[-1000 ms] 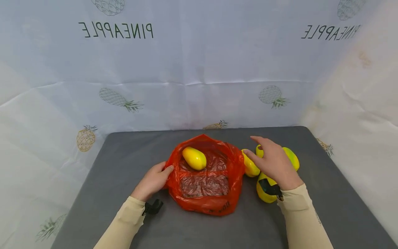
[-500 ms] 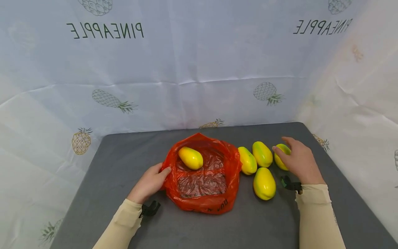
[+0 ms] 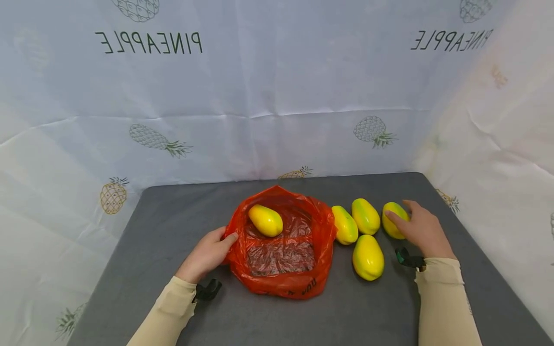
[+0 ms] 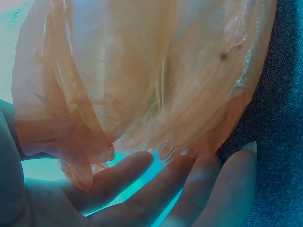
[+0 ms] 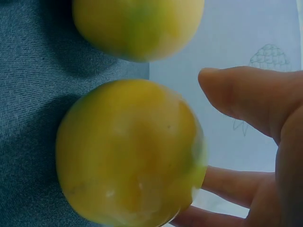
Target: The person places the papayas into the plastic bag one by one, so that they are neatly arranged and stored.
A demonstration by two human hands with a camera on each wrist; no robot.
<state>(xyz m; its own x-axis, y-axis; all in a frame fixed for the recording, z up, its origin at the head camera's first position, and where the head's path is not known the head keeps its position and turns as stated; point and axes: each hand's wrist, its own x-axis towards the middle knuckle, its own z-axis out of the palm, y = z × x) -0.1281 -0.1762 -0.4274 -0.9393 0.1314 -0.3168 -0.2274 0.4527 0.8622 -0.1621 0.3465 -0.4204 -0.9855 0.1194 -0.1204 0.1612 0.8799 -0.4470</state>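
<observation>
Left hand (image 3: 207, 254): fingers pinching red bag (image 3: 283, 286)
Right hand (image 3: 423, 230): fingers parted around the rightmost fruit (image 5: 130, 153)
Bag: one yellow fruit (image 3: 266, 221) inside

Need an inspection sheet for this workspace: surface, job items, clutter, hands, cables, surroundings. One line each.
Surface: dark grey, cloth-textured table, far corners rounded.
Job items: translucent red plastic bag, mouth open, one glossy yellow oval fruit inside; four more fruits, some green-tinged, to its right.
Clutter: nothing seen.
Hands: left hand grips the bag's left rim; right hand at the rightmost fruit, thumb apart from it, finger contact unclear; black device on each wrist.
Cables: nothing seen.
Surroundings: creased white fabric backdrop with pineapple prints and mirrored "PINEAPPLE" lettering.
</observation>
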